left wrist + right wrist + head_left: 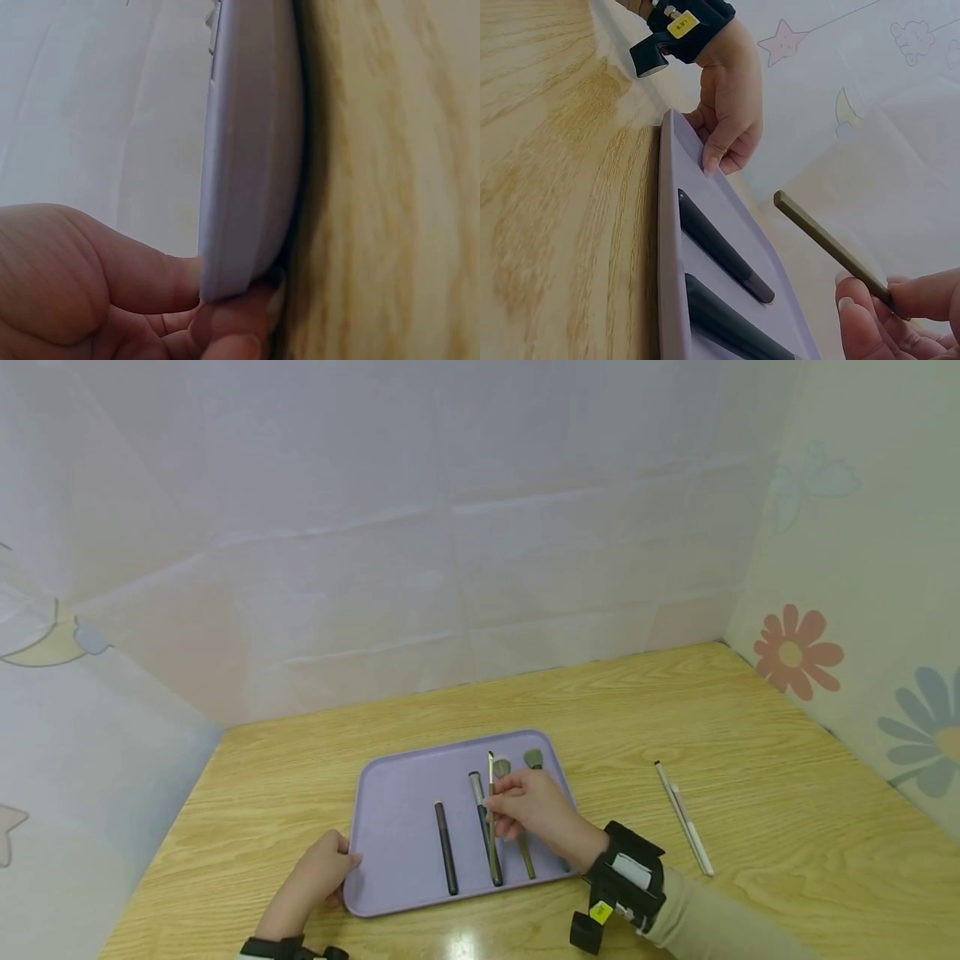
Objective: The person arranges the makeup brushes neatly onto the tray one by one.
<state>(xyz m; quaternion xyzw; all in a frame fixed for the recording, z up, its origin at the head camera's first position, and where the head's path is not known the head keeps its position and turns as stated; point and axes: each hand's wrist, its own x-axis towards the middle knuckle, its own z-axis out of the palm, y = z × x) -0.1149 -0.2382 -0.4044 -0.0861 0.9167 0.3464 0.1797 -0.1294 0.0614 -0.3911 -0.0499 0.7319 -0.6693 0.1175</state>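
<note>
My right hand (pixel 540 810) pinches a slim makeup brush (pixel 492 791) between thumb and fingers above the lilac tray (pixel 397 827). Its gold-brown handle (pixel 825 240) points away from the fingers in the right wrist view. At the tray's near left corner, my left hand (pixel 318 867) grips the rim, thumb on top and fingers underneath, as the left wrist view shows. On the tray lie a dark capped brush (pixel 446 847), a black one with a silver end (pixel 476 785), a fluffy brush (pixel 502 767) and a green-tipped brush (pixel 533 758), partly hidden by my right hand.
Two thin white-handled brushes (pixel 693 835) lie side by side on the wooden table (pixel 787 793), right of the tray. Printed cloth walls (pixel 360 568) border the table at the back and sides.
</note>
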